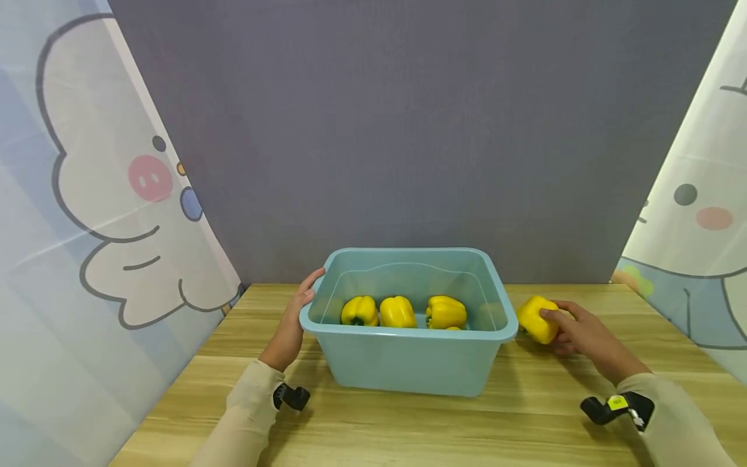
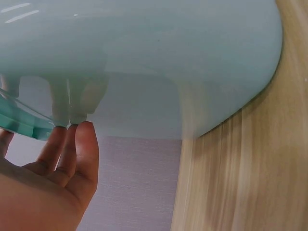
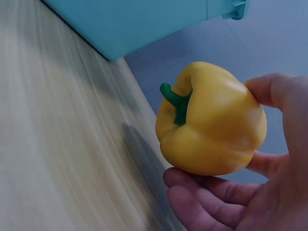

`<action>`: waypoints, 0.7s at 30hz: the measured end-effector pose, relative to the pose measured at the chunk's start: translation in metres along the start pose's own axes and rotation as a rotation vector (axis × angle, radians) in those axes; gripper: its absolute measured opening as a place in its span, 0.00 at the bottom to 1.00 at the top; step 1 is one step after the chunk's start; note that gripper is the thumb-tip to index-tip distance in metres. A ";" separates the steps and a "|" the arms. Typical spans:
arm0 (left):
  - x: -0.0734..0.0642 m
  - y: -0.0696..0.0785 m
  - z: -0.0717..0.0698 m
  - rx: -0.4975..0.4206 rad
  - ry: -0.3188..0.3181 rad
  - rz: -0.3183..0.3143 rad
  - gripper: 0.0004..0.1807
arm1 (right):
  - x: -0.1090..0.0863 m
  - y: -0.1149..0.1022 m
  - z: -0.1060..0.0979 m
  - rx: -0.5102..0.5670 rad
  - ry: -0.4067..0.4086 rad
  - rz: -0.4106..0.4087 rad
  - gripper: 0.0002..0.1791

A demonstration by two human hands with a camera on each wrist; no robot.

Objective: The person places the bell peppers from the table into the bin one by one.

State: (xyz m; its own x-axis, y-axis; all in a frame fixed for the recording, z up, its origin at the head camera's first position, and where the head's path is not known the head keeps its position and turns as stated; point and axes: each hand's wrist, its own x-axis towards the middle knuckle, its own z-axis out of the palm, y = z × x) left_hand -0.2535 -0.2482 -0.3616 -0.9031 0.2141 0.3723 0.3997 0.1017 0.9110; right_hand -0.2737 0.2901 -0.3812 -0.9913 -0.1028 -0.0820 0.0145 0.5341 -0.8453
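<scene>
A light blue plastic bin (image 1: 403, 363) stands on the table with several yellow bell peppers (image 1: 398, 312) inside, one of them mostly hidden by the front rim. At the bin's left side, my left hand (image 1: 294, 324) rests against the rim and outer wall; in the left wrist view its fairly straight fingers (image 2: 86, 149) touch the wall below the rim. To the right of the bin, my right hand (image 1: 583, 334) holds another yellow bell pepper (image 3: 216, 120) between the thumb and the other fingers. That pepper's green stem (image 3: 177, 103) faces the bin.
The wood-grain table (image 1: 373, 434) runs under the bin and both hands. A grey panel (image 1: 408, 130) rises behind the bin. Cartoon-printed cloths (image 1: 105, 214) hang at the left and right sides. Each wrist carries a small black camera (image 1: 292, 395).
</scene>
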 end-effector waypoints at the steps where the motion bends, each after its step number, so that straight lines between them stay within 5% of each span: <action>1: 0.000 0.000 0.000 0.000 -0.001 0.001 0.31 | 0.000 0.000 0.000 0.005 0.001 0.000 0.50; 21: -0.001 0.000 0.000 0.002 -0.013 0.009 0.33 | 0.000 -0.007 0.002 0.112 0.047 -0.019 0.49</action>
State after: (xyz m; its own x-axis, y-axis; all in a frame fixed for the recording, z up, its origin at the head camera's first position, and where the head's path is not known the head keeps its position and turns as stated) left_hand -0.2529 -0.2482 -0.3619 -0.8973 0.2277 0.3782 0.4082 0.1020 0.9072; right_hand -0.2737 0.2846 -0.3762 -0.9965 -0.0714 -0.0429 0.0075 0.4355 -0.9002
